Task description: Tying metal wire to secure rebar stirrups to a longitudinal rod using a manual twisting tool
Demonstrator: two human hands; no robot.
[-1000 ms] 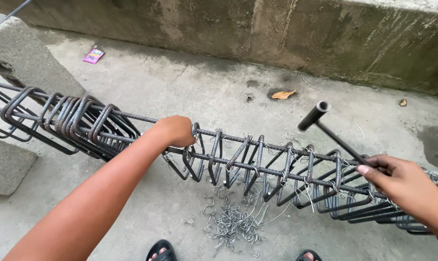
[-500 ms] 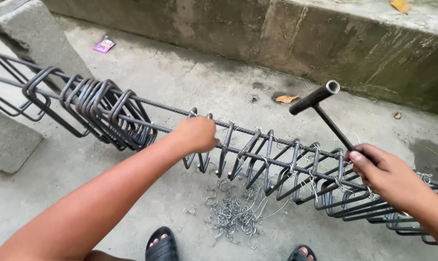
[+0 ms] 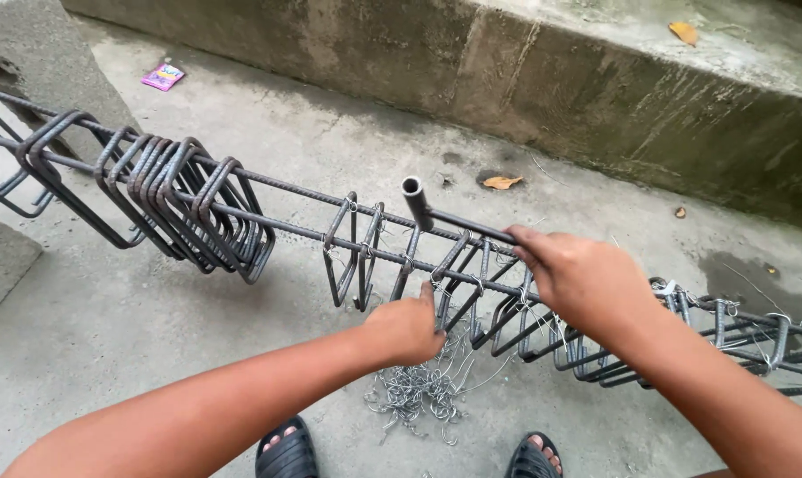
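A long cage of steel rebar (image 3: pixel 268 190) with square stirrups runs from upper left to lower right. My left hand (image 3: pixel 410 329) is closed around a stirrup at the cage's near side, just above a pile of thin tie wires (image 3: pixel 416 396) on the ground. My right hand (image 3: pixel 576 274) grips a dark metal tying tool (image 3: pixel 429 214) whose tube-shaped head points left over the top bars. A bunch of loose stirrups (image 3: pixel 184 205) hangs crowded together on the bars to the left.
A low concrete wall (image 3: pixel 542 80) runs along the back. Concrete blocks (image 3: pixel 29 53) hold up the cage's left end. A pink wrapper (image 3: pixel 163 76) and dry leaves (image 3: pixel 502 182) lie on the floor. My sandalled feet (image 3: pixel 287 450) stand below the cage.
My left hand slid right along the cage and lower, onto a stirrup. My right hand swung the tool down from upright until it lies across the top bars.
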